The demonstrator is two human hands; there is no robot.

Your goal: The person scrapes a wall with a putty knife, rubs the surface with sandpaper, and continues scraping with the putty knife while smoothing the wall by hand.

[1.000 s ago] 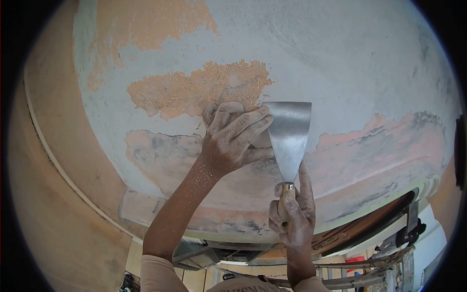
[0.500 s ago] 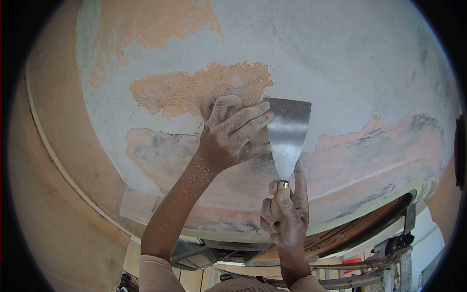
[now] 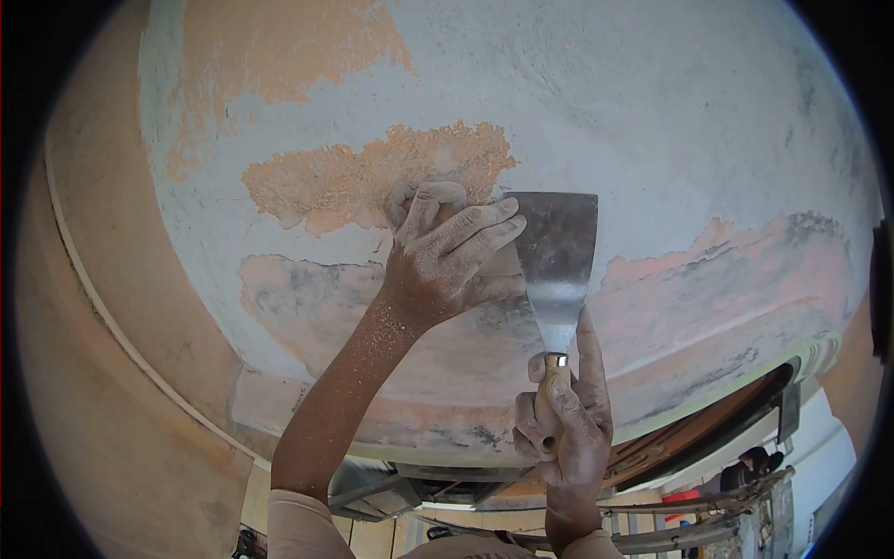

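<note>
Item: wood-handled scraper (image 3: 560, 289), clamped in my right hand (image 3: 577, 429); blade (image 3: 559, 247) beside my left hand (image 3: 438, 253) (its hold I cannot tell).

Relative to half a second earlier, the right hand (image 3: 575, 415) had swung the handle (image 3: 548, 419) of the scraper (image 3: 559, 242) farther from the left hand (image 3: 433, 261). The blade's bright band (image 3: 560, 312) had shifted toward the right hand, leaving the metal beside the left fingertips (image 3: 508, 207) dark.
</note>
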